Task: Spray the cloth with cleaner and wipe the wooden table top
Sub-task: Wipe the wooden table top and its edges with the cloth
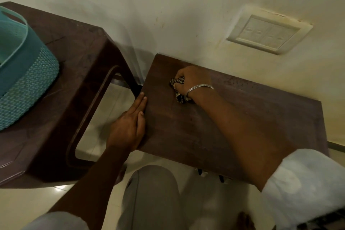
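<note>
A person wipes a small wooden table top set against a cream wall, the right hand bunched over a black-and-white checked cloth. Its fingers are curled tight round the wadded fabric and press it to the wood near the far left corner, and a tail of cloth trails out under the wrist beside a metal bangle. The left hand lies flat along the table's left edge, fingers straight and held together, apparently steadying the piece. No spray bottle is in view, so the wiping step appears to be in hand, with the spraying judged done. Most of the board lies to the right of the clamped fingers and nearer the person. The next move likely calls for dragging the cloth that way in overlapping passes, with even pressure, while the flat hand holds the table from sliding. Beyond the left fingertips stands a brown plastic stool carrying a teal woven-pattern basket; a switch plate sits on the wall above.
</note>
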